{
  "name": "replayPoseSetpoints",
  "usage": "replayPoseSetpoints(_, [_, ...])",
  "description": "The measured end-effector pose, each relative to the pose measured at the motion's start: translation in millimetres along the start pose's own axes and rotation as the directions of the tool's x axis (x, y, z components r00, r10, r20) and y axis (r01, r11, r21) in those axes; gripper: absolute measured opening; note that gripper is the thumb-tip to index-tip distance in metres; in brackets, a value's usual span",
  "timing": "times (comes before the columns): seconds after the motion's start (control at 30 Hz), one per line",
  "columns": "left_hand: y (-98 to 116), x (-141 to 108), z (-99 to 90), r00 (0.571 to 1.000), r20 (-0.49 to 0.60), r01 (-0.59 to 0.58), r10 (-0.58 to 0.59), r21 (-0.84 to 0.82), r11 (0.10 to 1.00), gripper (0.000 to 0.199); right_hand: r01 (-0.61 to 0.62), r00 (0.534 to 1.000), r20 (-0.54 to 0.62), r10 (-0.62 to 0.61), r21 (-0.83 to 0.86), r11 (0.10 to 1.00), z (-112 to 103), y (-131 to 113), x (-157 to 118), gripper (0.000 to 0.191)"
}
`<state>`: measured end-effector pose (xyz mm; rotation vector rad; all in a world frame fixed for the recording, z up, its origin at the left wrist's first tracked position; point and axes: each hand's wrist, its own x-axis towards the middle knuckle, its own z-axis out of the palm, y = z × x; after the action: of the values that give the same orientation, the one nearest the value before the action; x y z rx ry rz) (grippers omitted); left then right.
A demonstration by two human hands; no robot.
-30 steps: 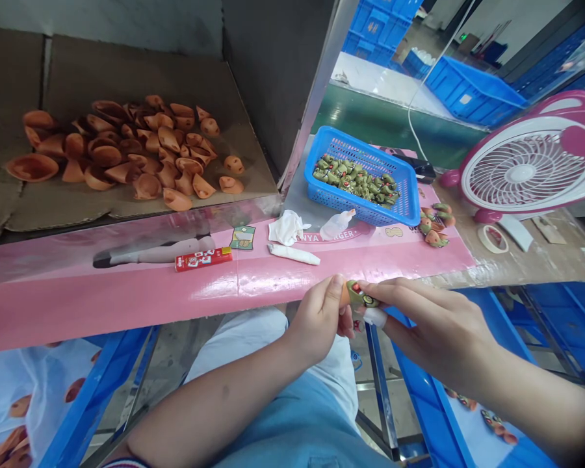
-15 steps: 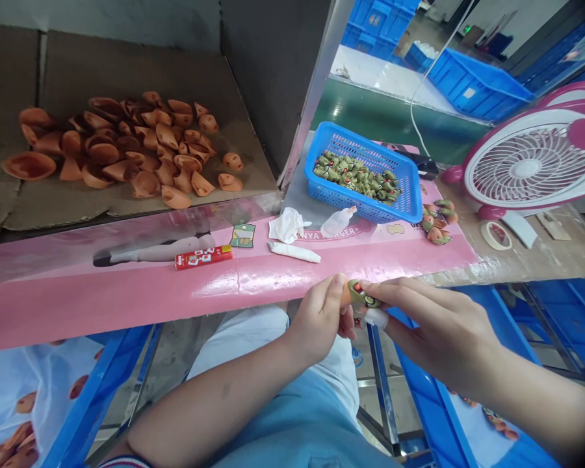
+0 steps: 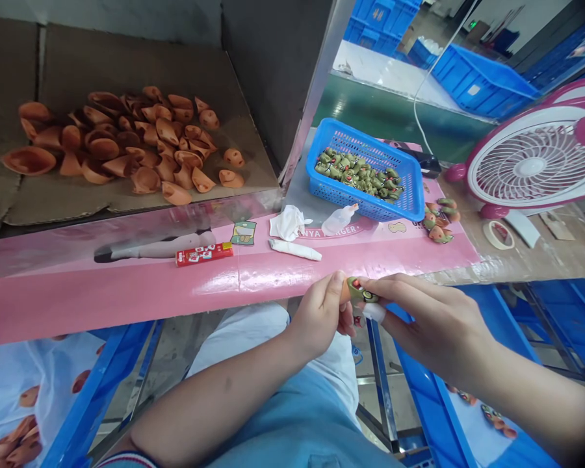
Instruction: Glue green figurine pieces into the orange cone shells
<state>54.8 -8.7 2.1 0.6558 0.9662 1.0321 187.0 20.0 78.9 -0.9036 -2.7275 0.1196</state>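
In the head view, my left hand (image 3: 318, 315) is closed around the orange end of a small orange and green molded piece (image 3: 362, 292), thumb on top. My right hand (image 3: 431, 312) pinches its green end, which bears red and black-and-white painted details. White tape wraps a right fingertip just below the piece. Both hands meet over my lap, at the front edge of the pink-covered table (image 3: 214, 289). Part of the piece is hidden by my fingers. Beyond them lie a white rolled stick (image 3: 295, 250), a crumpled tissue (image 3: 287, 223) and a small translucent squeeze bottle (image 3: 340, 220).
A blue basket (image 3: 370, 207) holds several green pieces. Hollow orange pieces (image 3: 146, 180) are heaped on cardboard at the left. A red lighter-shaped item (image 3: 204, 254), a tape roll (image 3: 498, 234), orange-green pieces (image 3: 439, 221) and a pink-and-white fan (image 3: 531, 166) also stand about. Blue crates (image 3: 85, 390) flank my legs.
The view has shifted very slightly. Both hands keep the same hold on the orange and green piece, with hardly any movement.
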Motion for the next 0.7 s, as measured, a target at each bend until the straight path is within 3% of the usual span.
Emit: replayPoseSetpoints(0.7, [-6.9,5.2,-5.0,0.999,0.010,-0.052,0.052,-0.019,0.998,0.046,-0.003,1.000,-0.026,0.004,0.020,1.000,7.7,2.2,-2.3,0.025])
